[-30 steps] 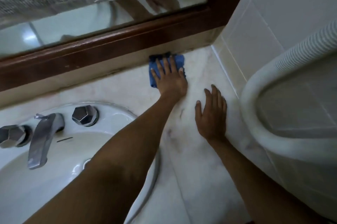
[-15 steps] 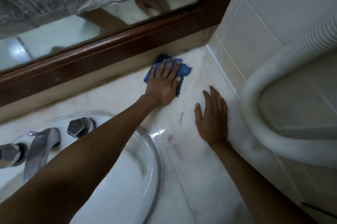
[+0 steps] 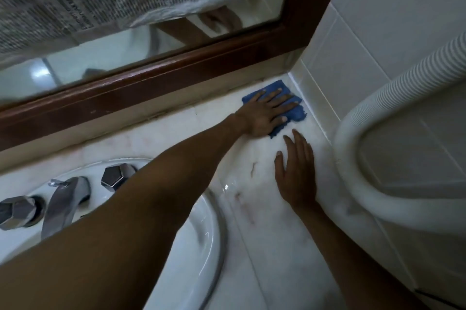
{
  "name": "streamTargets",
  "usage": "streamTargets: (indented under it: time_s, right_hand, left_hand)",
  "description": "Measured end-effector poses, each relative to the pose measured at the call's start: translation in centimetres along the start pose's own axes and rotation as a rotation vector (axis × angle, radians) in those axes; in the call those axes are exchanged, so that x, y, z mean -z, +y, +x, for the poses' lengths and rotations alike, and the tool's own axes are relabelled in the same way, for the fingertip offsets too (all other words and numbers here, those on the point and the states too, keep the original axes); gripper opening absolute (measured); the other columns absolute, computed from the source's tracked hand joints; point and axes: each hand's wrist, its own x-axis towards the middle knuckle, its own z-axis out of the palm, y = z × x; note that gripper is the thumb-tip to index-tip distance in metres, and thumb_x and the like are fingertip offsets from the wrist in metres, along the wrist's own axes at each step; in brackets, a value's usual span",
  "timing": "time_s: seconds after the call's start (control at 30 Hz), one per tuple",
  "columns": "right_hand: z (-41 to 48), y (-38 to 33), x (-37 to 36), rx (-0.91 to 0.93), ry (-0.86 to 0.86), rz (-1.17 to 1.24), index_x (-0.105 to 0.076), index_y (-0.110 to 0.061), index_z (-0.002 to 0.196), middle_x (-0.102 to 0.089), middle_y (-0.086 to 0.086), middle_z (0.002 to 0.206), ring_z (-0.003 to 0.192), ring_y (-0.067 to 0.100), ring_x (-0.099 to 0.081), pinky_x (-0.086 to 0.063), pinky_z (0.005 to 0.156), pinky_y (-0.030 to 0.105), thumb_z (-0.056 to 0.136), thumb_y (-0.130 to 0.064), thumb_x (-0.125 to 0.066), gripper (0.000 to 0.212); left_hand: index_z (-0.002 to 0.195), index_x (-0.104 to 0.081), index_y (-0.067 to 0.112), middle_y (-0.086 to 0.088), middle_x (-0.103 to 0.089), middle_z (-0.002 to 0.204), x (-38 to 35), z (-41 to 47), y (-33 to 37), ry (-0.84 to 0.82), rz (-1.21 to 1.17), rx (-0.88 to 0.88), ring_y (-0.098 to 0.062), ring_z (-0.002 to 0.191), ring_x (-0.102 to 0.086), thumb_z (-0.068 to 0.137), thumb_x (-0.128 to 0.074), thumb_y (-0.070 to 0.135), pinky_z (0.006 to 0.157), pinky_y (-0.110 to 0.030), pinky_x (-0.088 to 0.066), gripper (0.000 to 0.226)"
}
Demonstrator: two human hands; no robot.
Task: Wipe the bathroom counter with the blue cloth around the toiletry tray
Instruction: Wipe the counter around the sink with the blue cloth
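The blue cloth point(image 3: 294, 117) lies flat on the white marble counter point(image 3: 264, 239), pushed into the back right corner where the mirror ledge meets the tiled wall. My left hand point(image 3: 263, 114) presses down on it with fingers spread and pointing at the corner, covering most of the cloth. My right hand point(image 3: 296, 176) rests palm down on the bare counter just in front of the cloth, holding nothing. No toiletry tray is in view.
A white sink point(image 3: 210, 231) with a metal faucet point(image 3: 64, 201) and two knobs point(image 3: 116, 176) sits at the left under my left forearm. A wood-framed mirror point(image 3: 151, 82) runs along the back. A thick white ribbed hose point(image 3: 353, 183) loops against the tiled wall point(image 3: 353, 44) at the right.
My left hand has slid the cloth to the right along the back edge into the corner. My right hand has stayed flat in the same place.
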Motion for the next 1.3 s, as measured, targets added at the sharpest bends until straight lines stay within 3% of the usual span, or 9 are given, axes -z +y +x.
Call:
streamTargets:
  time_s: [0.17,0.4,0.53,0.6,0.87,1.1,1.3]
  right_hand:
    - [-0.4,0.0,-0.3,-0.001,0.026,-0.019,-0.052,-0.007,0.138,-0.044,0.013,0.151,0.142,0.025,-0.039,-0.032,0.117,0.045,0.1,-0.024,-0.047,0.042]
    - [-0.6,0.8,0.0,0.067,0.052,0.042,-0.053,-0.001,0.135,-0.044,0.018,0.15,0.141,0.03,-0.039,-0.033,0.115,0.047,0.099,-0.017,-0.051,0.039]
    - [-0.6,0.5,0.2,0.036,0.002,0.017,-0.051,-0.005,0.136,-0.041,0.015,0.152,0.142,0.028,-0.037,-0.029,0.118,0.044,0.1,-0.022,-0.045,0.04]
    - [-0.6,0.4,0.5,0.026,-0.022,0.015,-0.05,-0.007,0.137,-0.04,0.014,0.153,0.143,0.028,-0.035,-0.026,0.119,0.042,0.1,-0.022,-0.044,0.04]
    - [-2.6,1.9,2.5,0.096,-0.178,0.011,-0.041,-0.006,0.143,-0.033,0.016,0.157,0.146,0.028,-0.03,-0.023,0.121,0.041,0.103,-0.026,-0.04,0.045]
    - [-8.8,7.1,7.0,0.208,-0.306,-0.045,-0.036,-0.008,0.147,-0.027,0.017,0.159,0.147,0.029,-0.026,-0.021,0.121,0.042,0.102,-0.034,-0.035,0.052]
    - [-13.4,11.1,10.8,0.24,-0.383,-0.048,-0.03,-0.01,0.151,-0.02,0.015,0.162,0.15,0.028,-0.019,-0.017,0.122,0.042,0.103,-0.033,-0.041,0.055]
  left_hand:
    - [0.161,-0.005,0.031,0.002,0.0,0.17,-0.1,1.4,1.0,0.076,-0.017,0.247,-0.025,0.156,0.005,0.108,-0.017,0.045,0.124,-0.054,0.004,0.056]
    - [0.16,-0.004,0.038,0.006,0.002,0.169,-1.1,-5.1,-0.2,0.064,0.003,0.116,-0.02,0.155,0.009,0.108,-0.015,0.046,0.122,-0.047,0.01,0.054]
    - [0.16,0.002,0.033,0.001,0.009,0.169,-1.7,-9.5,-1.2,0.147,-0.021,0.448,-0.026,0.155,0.011,0.107,-0.013,0.046,0.124,-0.053,0.006,0.057]
    - [0.161,0.003,0.03,-0.001,0.011,0.169,-3.0,-10.4,1.3,0.181,-0.063,0.567,-0.027,0.155,0.015,0.107,-0.014,0.046,0.124,-0.052,0.008,0.058]
    - [0.16,0.006,0.032,0.004,0.016,0.168,-8.6,-17.0,14.7,0.191,-0.13,0.648,-0.022,0.153,0.02,0.107,-0.016,0.046,0.122,-0.045,0.016,0.059]
    - [0.161,0.004,0.03,0.0,0.011,0.169,-8.0,-15.6,15.1,0.161,-0.137,0.775,-0.026,0.155,0.012,0.105,-0.02,0.053,0.123,-0.053,0.003,0.065]
    - [0.16,0.009,0.028,0.001,0.019,0.167,-13.2,-16.7,24.1,0.278,-0.212,0.79,-0.023,0.153,0.022,0.107,-0.018,0.049,0.122,-0.051,0.016,0.063]
